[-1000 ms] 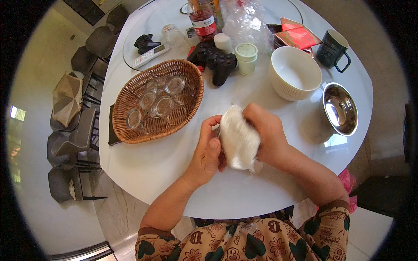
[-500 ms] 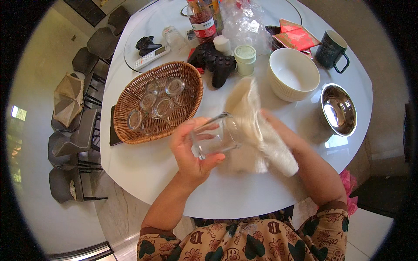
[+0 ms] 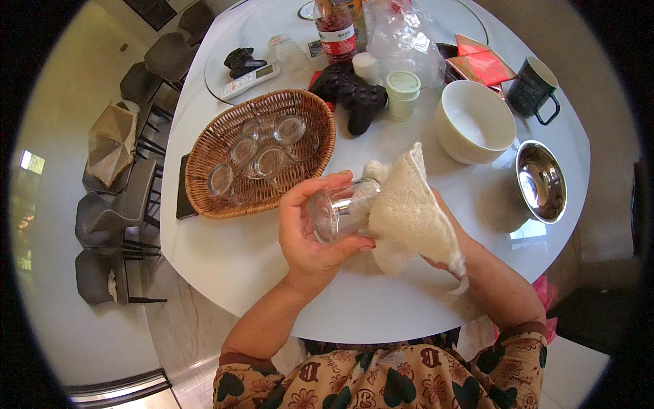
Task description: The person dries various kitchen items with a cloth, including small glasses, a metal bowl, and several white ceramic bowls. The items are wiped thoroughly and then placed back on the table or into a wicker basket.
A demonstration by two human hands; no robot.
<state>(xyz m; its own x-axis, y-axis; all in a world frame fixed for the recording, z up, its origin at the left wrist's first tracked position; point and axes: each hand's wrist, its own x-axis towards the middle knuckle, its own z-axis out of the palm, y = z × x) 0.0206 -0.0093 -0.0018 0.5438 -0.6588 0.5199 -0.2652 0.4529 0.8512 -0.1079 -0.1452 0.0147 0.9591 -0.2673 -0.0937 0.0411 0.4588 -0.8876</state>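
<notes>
My left hand [image 3: 310, 228] is wrapped round a clear drinking glass [image 3: 340, 213], which lies tilted on its side above the white table [image 3: 340, 307]. A cream cloth [image 3: 412, 211] covers the glass's right end. Behind that cloth is my right hand [image 3: 439, 255], mostly hidden, gripping it against the glass. Left of and beyond the glass stands a brown wicker basket [image 3: 204, 146] holding several more clear glasses [image 3: 269, 161].
White bowls [image 3: 477, 123], stacked, stand at the right, with a steel bowl [image 3: 541, 180] and a dark mug [image 3: 535, 88] close by. Farther back are a black game controller [image 3: 351, 95], a lidded pale green cup [image 3: 403, 95], a remote [image 3: 250, 82] and a bottle [image 3: 337, 34].
The cloth, held apart at the right before, now covers the glass's end. My left hand and the glass have shifted slightly right. The whole view has shifted a little.
</notes>
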